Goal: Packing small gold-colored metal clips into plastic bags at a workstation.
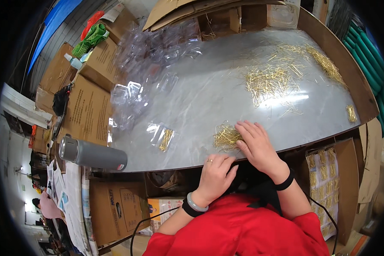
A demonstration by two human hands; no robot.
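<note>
2 bare hands work at the near edge of a grey marbled table. Right hand lies flat, palm down, fingers spread and relaxed, its fingertips touching a small heap of gold pins. It grips nothing. The heap is a loose tangle of thin, shiny, gold-coloured wire pieces lying crosswise over each other, close to the table's front edge. Left hand sits just below it at the table's rim, fingers curled inward in a loose fist; whether it holds anything cannot be told. It wears a ring, and a pale bangle circles the wrist.

Left of the heap lies a small clear bag with a few of the same gold pieces inside. Farther back on the table a much larger scatter of gold pins spreads out, well apart from the hands. A pile of clear plastic packaging covers the table's far left. A grey flask lies on its side at the left corner.
</note>
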